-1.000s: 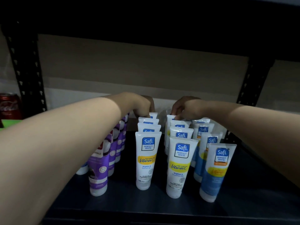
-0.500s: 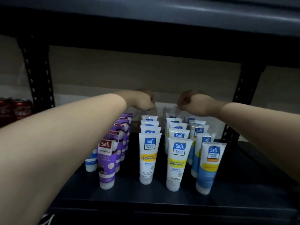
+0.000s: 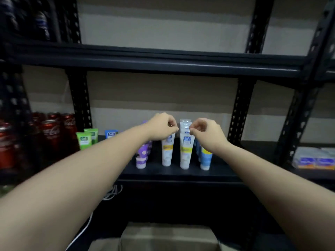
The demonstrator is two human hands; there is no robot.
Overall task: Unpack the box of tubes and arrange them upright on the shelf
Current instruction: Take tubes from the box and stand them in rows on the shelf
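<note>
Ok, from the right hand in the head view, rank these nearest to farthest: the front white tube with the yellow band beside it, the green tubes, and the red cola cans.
1. Front white tube with the yellow band: just left of and below the right hand.
2. Green tubes: further left on the same shelf.
3. Red cola cans: far left, past the upright.

Readable brand marks on the shelf

Red cans [image 3: 49, 134] near the shelf's left edge read "Coca-Cola"; the tubes' [image 3: 185, 151] labels are too blurred.

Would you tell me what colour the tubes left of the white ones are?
Purple tubes, with white caps, seen in the head view.
</note>
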